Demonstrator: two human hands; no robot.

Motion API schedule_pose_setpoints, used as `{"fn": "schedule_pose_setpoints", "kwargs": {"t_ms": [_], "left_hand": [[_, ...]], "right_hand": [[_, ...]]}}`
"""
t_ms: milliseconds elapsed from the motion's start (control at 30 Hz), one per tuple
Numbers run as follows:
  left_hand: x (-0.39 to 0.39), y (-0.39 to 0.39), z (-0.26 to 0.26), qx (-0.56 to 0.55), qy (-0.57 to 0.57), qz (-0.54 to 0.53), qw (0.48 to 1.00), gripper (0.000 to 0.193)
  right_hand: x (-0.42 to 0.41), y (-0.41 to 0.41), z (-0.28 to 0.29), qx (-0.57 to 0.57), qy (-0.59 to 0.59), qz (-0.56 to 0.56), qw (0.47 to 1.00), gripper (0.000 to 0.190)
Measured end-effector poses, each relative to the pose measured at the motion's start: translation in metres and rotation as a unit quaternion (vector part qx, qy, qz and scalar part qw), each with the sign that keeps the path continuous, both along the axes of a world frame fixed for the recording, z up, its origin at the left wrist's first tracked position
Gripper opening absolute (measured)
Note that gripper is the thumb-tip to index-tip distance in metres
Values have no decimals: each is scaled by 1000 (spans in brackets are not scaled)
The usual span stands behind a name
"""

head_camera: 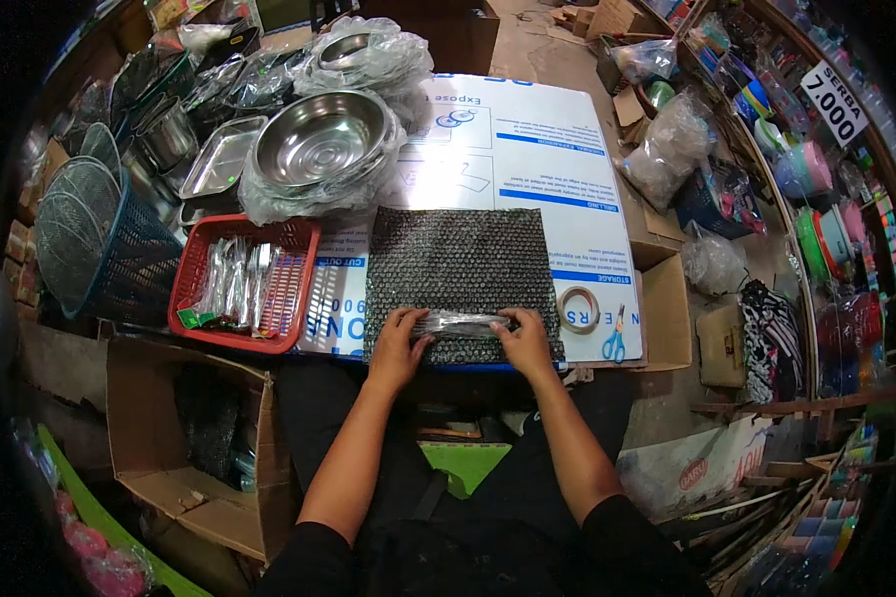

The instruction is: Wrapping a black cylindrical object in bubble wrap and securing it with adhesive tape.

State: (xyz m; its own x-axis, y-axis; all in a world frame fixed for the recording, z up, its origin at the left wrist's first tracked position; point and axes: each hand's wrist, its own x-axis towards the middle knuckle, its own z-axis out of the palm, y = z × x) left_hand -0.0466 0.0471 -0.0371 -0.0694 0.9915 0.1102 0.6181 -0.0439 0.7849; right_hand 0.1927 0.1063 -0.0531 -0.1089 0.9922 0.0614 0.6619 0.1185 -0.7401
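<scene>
A sheet of black bubble wrap (459, 254) lies flat on the white printed board in front of me. Across its near part rests a clear plastic-wrapped bundle of shiny cutlery (459, 324). My left hand (399, 347) grips the bundle's left end between thumb and fingers, and my right hand (524, 345) grips its right end. To the right of the wrap lie a roll of tape (579, 310) and scissors with blue handles (614, 345). At the left, a red plastic basket (310, 280) holds several more plastic-wrapped pieces of metal cutlery.
Steel basins (321, 142) in plastic and a rectangular metal tray (224, 157) stand at the back left. A blue basket (131, 242) with wire strainers is farther left. Open cardboard boxes stand below left (194, 500) and at the board's right edge (664, 310).
</scene>
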Motion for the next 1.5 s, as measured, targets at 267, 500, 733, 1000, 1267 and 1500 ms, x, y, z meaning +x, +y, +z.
{"fn": "schedule_pose_setpoints", "kwargs": {"t_ms": [267,500,733,1000,1267,1500], "left_hand": [[25,-13,16,11,202,-56,978,58],[37,-20,-8,-19,245,-94,965,17],[37,-21,-5,37,252,-73,964,16],[33,-3,-1,118,235,-40,964,17],[30,20,9,104,188,-60,975,12],[13,57,7,-20,184,-80,979,13]], "right_hand": [[-4,-7,9,-26,72,33,997,20],[3,-10,5,51,37,82,995,31],[18,-17,25,110,-84,192,971,71],[14,-17,14,82,-81,159,980,58],[12,4,9,49,15,112,992,22],[-8,9,56,49,-172,122,976,18]]}}
